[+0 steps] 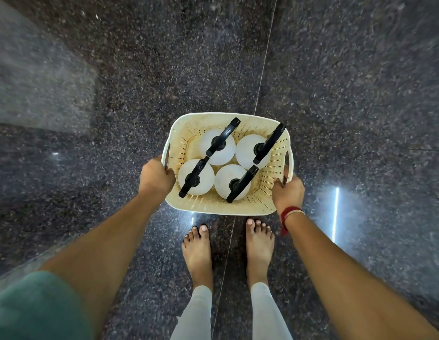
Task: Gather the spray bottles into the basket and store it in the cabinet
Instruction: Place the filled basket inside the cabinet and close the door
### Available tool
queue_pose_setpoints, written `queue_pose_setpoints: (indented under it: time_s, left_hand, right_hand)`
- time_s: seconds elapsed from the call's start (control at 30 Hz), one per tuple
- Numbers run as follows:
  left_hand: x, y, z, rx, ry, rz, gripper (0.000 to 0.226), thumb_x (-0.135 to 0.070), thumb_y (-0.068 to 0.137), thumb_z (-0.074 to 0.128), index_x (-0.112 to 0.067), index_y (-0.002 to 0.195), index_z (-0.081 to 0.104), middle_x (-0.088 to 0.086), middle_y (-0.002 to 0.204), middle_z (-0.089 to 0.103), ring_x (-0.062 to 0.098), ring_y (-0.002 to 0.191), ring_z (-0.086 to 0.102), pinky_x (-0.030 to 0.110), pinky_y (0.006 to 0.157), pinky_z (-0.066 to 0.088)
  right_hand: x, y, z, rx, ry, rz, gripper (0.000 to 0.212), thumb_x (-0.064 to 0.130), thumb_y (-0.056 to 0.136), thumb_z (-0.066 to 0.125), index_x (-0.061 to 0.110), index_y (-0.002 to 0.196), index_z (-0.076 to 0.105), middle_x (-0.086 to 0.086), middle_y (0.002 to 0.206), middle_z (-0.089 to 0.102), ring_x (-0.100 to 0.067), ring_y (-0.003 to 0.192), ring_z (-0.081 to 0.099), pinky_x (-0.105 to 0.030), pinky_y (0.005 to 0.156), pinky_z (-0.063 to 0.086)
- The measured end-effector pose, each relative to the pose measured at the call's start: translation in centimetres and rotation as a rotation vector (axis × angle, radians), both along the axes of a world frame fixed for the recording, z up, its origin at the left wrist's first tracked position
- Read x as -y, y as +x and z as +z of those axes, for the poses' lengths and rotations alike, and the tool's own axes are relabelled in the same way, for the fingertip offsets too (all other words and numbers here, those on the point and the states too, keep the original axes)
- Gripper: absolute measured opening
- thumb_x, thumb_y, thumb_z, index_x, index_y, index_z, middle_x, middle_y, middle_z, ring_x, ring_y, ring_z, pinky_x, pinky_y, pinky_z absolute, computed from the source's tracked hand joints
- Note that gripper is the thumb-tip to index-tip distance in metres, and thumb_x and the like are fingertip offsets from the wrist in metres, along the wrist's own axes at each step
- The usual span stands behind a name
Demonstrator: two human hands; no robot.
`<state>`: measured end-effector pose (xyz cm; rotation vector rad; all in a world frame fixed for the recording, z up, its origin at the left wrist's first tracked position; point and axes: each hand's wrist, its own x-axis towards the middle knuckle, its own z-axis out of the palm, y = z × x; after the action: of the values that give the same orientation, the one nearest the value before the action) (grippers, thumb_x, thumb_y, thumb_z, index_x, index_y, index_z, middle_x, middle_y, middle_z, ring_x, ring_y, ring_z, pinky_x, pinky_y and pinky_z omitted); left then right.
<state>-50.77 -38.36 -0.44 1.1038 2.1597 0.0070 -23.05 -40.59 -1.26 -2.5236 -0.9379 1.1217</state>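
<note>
A cream perforated plastic basket (221, 206) hangs in front of me above the floor. Inside it stand several white spray bottles (203, 176) with black trigger heads, upright and packed close together. My left hand (156, 176) grips the basket's left rim by the handle. My right hand (287, 192), with a red thread at the wrist, grips the right rim by the other handle. The cabinet is not in view.
Dark speckled polished stone floor (348, 94) lies all around, with a thin joint line running through the middle. My bare feet (197, 251) stand just below the basket. A lighter grey raised slab or step (39, 89) is at the far left.
</note>
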Motion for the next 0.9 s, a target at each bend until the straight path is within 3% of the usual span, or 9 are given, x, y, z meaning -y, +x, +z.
queue_pose_setpoints:
  time_s: [0.13, 0.23, 0.37, 0.53, 0.67, 0.9]
  left_hand:
    - [-1.3, 0.4, 4.5, 0.011, -0.002, -0.018, 0.011, -0.001, 0.083, 0.055, 0.000, 0.091, 0.063, 0.004, 0.062, 0.051, 0.024, 0.059, 0.050, 0.029, 0.055, 0.040]
    - [-3.1, 1.0, 10.2, 0.038, -0.020, -0.009, 0.006, -0.001, 0.084, 0.054, -0.006, 0.083, 0.057, -0.004, 0.055, 0.044, 0.016, 0.051, 0.046, 0.026, 0.050, 0.037]
    - [-7.4, 2.2, 19.6, 0.091, -0.027, -0.068, 0.021, -0.002, 0.083, 0.054, -0.006, 0.065, 0.044, 0.001, 0.054, 0.044, 0.023, 0.053, 0.049, 0.026, 0.046, 0.037]
    - [-16.0, 4.6, 28.4, 0.101, 0.061, -0.223, 0.019, -0.003, 0.080, 0.053, -0.007, 0.064, 0.043, 0.005, 0.058, 0.047, 0.027, 0.059, 0.050, 0.029, 0.052, 0.038]
    - [-23.5, 7.5, 30.3, 0.106, 0.120, -0.286, 0.012, -0.003, 0.077, 0.053, -0.008, 0.067, 0.049, 0.006, 0.062, 0.052, 0.026, 0.063, 0.053, 0.030, 0.056, 0.040]
    - [-34.8, 15.2, 28.4, 0.118, 0.152, -0.323, 0.003, -0.005, 0.077, 0.055, -0.008, 0.077, 0.057, 0.005, 0.068, 0.057, 0.026, 0.069, 0.059, 0.030, 0.057, 0.043]
  right_hand:
    - [-1.2, 0.6, 4.8, 0.018, -0.012, -0.007, 0.023, 0.004, 0.087, 0.055, 0.000, 0.108, 0.064, -0.022, 0.099, 0.069, -0.038, 0.092, 0.065, -0.041, 0.082, 0.052]
    - [-2.8, 1.2, 10.8, -0.004, -0.017, -0.009, 0.023, 0.003, 0.088, 0.054, 0.001, 0.110, 0.063, -0.020, 0.098, 0.069, -0.035, 0.090, 0.065, -0.040, 0.082, 0.054]
    - [-5.8, 2.8, 20.1, -0.028, 0.030, -0.057, 0.023, 0.004, 0.088, 0.054, 0.002, 0.109, 0.063, -0.017, 0.093, 0.068, -0.030, 0.081, 0.062, -0.040, 0.079, 0.054]
    - [-11.4, 5.0, 28.3, -0.024, 0.099, -0.111, 0.022, 0.001, 0.086, 0.054, -0.001, 0.105, 0.063, -0.021, 0.094, 0.068, -0.037, 0.088, 0.065, -0.042, 0.079, 0.053]
    - [-17.2, 7.6, 29.6, -0.002, 0.174, -0.155, 0.022, -0.001, 0.084, 0.055, -0.001, 0.104, 0.063, -0.021, 0.089, 0.066, -0.037, 0.088, 0.064, -0.031, 0.072, 0.044]
    - [-27.1, 15.1, 28.3, 0.036, 0.229, -0.220, 0.024, 0.003, 0.085, 0.056, 0.003, 0.107, 0.065, -0.022, 0.095, 0.068, -0.038, 0.090, 0.063, -0.033, 0.074, 0.044]
